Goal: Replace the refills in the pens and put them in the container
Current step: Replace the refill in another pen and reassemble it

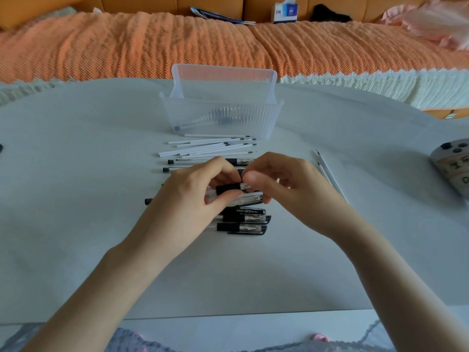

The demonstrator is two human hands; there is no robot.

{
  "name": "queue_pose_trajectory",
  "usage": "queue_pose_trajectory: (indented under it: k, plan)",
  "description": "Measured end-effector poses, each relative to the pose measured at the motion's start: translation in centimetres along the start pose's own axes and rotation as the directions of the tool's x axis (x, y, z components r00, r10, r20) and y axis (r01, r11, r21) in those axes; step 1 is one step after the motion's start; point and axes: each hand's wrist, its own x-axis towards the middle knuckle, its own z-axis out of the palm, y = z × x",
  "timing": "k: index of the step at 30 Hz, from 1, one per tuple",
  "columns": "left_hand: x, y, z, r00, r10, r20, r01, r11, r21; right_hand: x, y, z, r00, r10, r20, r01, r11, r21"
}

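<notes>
Head view, downward over table [76, 224]

"Q7" was read in white on the black barrel of a pen [243, 211] lying in the pile at the middle of the table, at about 6 o'clock from the two hands; smaller white lettering printed beside it could not be made out. Blue characters were seen on the white side of a tissue box [284, 13] at 12 o'clock, on the orange sofa, too blurred to be read. Dark, partly cut-off digits were noticed on the face of a rounded device [454, 166] at 3 o'clock at the table's edge; none could be told with certainty. No other text was legible.
</notes>
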Motion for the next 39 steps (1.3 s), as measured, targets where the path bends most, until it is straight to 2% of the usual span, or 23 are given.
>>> queue_pose_trajectory:
  k: [12, 17, 21, 26, 30, 33, 36, 39]
  plan:
    - [0.1, 0.2, 0.0, 0.999, 0.026, -0.035, -0.026, 1.0, -0.014, 0.2, 0.3, 0.1, 1.0, 0.006, -0.001, -0.006, 1.0, -0.002]
    - [0.0, -0.5, -0.4, 0.999, -0.028, -0.029, 0.03, 0.997, 0.072, 0.2, 0.6, -0.1, 0.997, -0.005, -0.077, 0.003, 1.0, -0.027]
    - [0.1, -1.0, -1.2, 0.997, -0.053, -0.054, 0.06, 0.99, 0.129, 0.0, 1.4, -0.6, 1.0, 0.002, -0.03, -0.008, 0.982, -0.189]
    - [0.1, -1.1, -1.6, 0.995, -0.068, -0.068, 0.076, 0.989, 0.127, 0.1, 2.1, 0.0, 0.998, -0.018, 0.063, 0.043, 0.905, -0.423]
    - [0.1, -1.1, -1.7, 0.995, -0.076, -0.061, 0.083, 0.99, 0.113, 0.1, 2.2, -0.1, 0.996, -0.061, 0.058, 0.082, 0.873, -0.481]
    - [0.1, -1.1, -1.8, 0.995, -0.081, -0.063, 0.087, 0.991, 0.105, 0.1, 2.0, -0.7, 0.998, -0.07, 0.006, 0.066, 0.904, -0.423]
    - [0.1, -1.1, -2.0, 0.995, -0.078, -0.061, 0.084, 0.991, 0.101, 0.0, 1.9, -1.8, 0.995, -0.044, -0.085, 0.019, 0.961, -0.277]
    - [0.1, -1.0, -1.9, 0.996, -0.065, -0.054, 0.07, 0.992, 0.109, -0.1, 1.6, -2.4, 0.996, -0.02, -0.088, 0.007, 0.989, -0.15]
